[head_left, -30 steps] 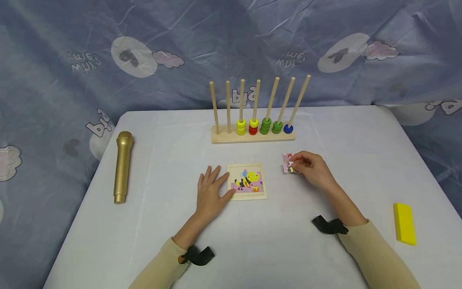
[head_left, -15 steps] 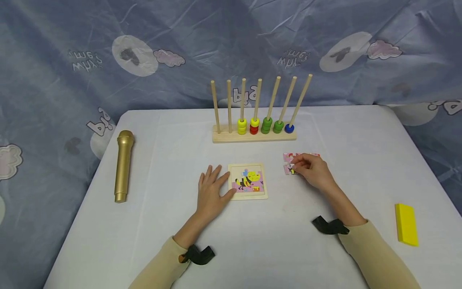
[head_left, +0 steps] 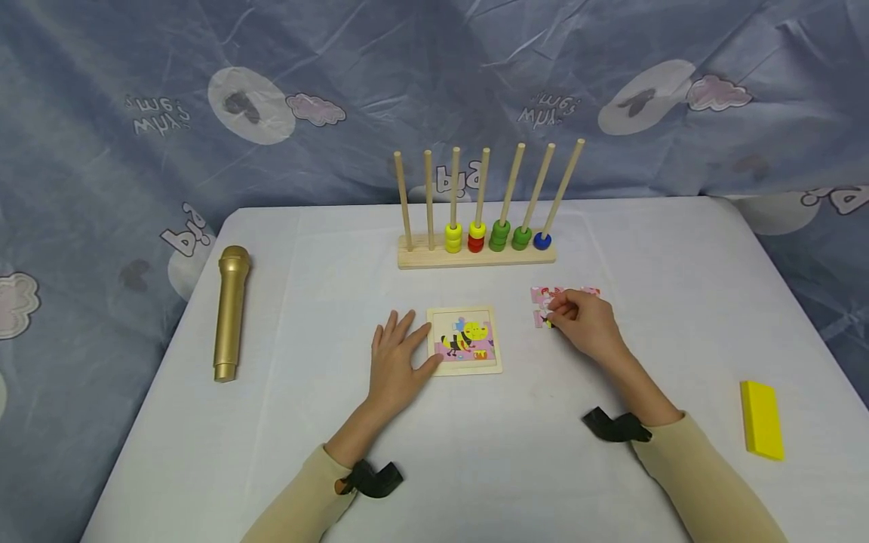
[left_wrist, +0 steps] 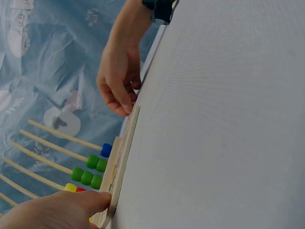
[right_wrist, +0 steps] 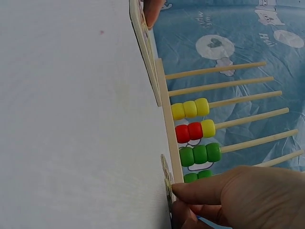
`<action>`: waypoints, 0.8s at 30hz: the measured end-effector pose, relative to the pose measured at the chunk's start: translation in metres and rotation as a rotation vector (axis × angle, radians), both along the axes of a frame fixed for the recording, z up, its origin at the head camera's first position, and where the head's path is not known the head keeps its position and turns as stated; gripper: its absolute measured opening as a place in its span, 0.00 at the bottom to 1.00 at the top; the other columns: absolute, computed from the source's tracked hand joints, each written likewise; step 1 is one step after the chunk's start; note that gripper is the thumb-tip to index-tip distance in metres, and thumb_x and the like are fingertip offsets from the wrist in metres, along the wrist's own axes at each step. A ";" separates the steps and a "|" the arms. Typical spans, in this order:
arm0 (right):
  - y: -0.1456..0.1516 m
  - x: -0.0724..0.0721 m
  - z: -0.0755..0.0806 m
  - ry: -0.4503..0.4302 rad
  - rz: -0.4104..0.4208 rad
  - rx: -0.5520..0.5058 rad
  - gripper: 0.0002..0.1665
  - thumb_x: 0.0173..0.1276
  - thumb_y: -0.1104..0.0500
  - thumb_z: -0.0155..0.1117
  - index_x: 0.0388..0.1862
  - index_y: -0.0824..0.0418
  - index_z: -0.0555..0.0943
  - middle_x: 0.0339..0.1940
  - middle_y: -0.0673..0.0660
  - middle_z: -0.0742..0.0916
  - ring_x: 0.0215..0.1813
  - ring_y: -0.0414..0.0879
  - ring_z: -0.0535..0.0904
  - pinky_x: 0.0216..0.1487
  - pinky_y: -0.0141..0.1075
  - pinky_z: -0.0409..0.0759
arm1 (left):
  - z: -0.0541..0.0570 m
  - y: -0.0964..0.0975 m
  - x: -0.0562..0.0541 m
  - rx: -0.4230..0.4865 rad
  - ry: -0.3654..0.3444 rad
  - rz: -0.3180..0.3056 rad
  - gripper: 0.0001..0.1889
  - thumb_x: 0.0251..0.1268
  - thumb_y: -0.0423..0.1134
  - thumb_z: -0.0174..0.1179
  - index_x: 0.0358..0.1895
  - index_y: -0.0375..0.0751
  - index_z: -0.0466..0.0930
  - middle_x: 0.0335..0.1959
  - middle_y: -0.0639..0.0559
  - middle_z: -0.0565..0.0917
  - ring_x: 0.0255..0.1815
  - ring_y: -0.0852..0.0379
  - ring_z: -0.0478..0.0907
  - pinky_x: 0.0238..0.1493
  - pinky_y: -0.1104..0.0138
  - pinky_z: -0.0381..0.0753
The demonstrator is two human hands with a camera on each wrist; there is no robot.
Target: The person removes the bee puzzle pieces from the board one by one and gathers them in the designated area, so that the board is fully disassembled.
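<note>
My left hand (head_left: 396,369) lies with fingers spread at the left edge of a wooden puzzle board (head_left: 468,370) that has a yellow-and-black bee picture in it. In the left wrist view its thumb (left_wrist: 97,202) rests on the board's rim. Right of the board, my right hand (head_left: 589,326) bends over several small pink puzzle pieces (head_left: 538,295). Thumb and fingers pinch a puzzle piece (right_wrist: 167,188) at the near side of this group, seen edge-on in the right wrist view. Part of the group is hidden under the hand.
Behind the board stands a wooden bead rack (head_left: 475,259) with upright pegs and coloured beads. A gold microphone (head_left: 232,317) lies at the left, and a yellow block (head_left: 762,420) at the right. Patterned blue-grey cloth (head_left: 421,90) hangs behind the white table (head_left: 305,302).
The right hand shifts slightly, and a gap opens between the upper pieces and the nearer one at its fingertips. More pink pieces show behind that hand. The left hand stays put.
</note>
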State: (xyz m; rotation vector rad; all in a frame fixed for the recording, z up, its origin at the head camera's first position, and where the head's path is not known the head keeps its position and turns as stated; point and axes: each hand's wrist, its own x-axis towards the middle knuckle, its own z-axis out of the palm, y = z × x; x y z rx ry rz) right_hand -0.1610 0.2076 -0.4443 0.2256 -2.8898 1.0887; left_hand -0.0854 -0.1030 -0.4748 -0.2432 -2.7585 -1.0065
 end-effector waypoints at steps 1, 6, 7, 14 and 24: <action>0.000 0.000 0.000 0.007 -0.002 -0.001 0.04 0.60 0.67 0.68 0.33 0.67 0.82 0.26 0.59 0.84 0.26 0.42 0.75 0.29 0.28 0.71 | 0.000 0.000 0.000 0.001 0.000 0.000 0.27 0.56 0.44 0.70 0.59 0.37 0.80 0.71 0.37 0.69 0.77 0.35 0.53 0.73 0.39 0.46; -0.001 0.001 0.005 0.058 -0.012 -0.027 0.05 0.61 0.65 0.67 0.35 0.66 0.83 0.27 0.59 0.85 0.26 0.36 0.74 0.30 0.27 0.71 | 0.001 0.001 0.000 0.002 -0.003 -0.003 0.27 0.56 0.45 0.70 0.59 0.37 0.80 0.71 0.37 0.69 0.77 0.34 0.53 0.73 0.38 0.46; -0.002 0.001 0.006 0.061 -0.012 -0.040 0.06 0.62 0.65 0.67 0.37 0.66 0.84 0.28 0.60 0.85 0.27 0.36 0.74 0.31 0.26 0.71 | 0.001 0.001 0.000 0.001 -0.002 -0.004 0.27 0.56 0.45 0.70 0.59 0.37 0.80 0.71 0.37 0.69 0.77 0.34 0.53 0.73 0.38 0.46; -0.028 0.005 0.018 -0.010 0.074 -0.098 0.15 0.65 0.61 0.67 0.49 0.66 0.83 0.39 0.60 0.83 0.36 0.47 0.77 0.33 0.28 0.74 | 0.001 0.000 0.000 0.005 -0.008 -0.001 0.27 0.56 0.45 0.70 0.59 0.37 0.80 0.71 0.37 0.69 0.77 0.34 0.53 0.73 0.38 0.45; -0.090 0.014 0.018 -0.011 0.284 -0.128 0.23 0.58 0.62 0.73 0.53 0.65 0.82 0.40 0.60 0.83 0.34 0.46 0.76 0.34 0.31 0.72 | -0.001 0.000 0.000 0.000 -0.001 -0.002 0.27 0.56 0.45 0.70 0.59 0.38 0.80 0.70 0.37 0.70 0.77 0.34 0.53 0.73 0.38 0.46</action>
